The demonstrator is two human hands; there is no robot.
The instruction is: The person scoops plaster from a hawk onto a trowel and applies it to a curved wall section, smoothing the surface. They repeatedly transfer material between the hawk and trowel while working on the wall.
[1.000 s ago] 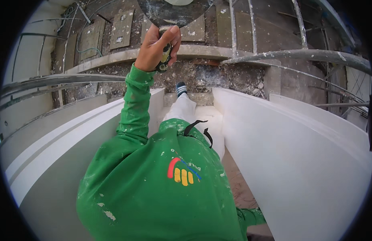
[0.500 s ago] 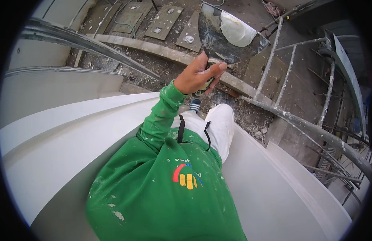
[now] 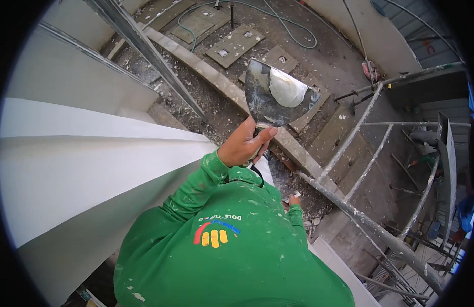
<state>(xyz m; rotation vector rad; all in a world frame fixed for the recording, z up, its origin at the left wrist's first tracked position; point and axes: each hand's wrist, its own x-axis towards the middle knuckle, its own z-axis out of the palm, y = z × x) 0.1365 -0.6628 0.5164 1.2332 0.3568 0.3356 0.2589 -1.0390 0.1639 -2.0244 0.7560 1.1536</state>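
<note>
My left hand grips the handle of a wide putty knife, out in front of my chest. Its broad dark metal blade faces up, smeared with grey. On the blade lies a thick lump of white putty. My right hand is low at my right side, small in view and partly behind my green sleeve. Its fingers look closed, and a small whitish piece shows at them, too small to name.
Smooth white ledges run close on my left. Paint-splashed scaffold pipes cross at the right. Below lie a debris-strewn floor, a concrete curb, flat boards and a green hose. A metal bar slants at upper left.
My view has turned, showing more floor and scaffold. The left hand with the putty knife sits lower in the picture. My right hand has come into view.
</note>
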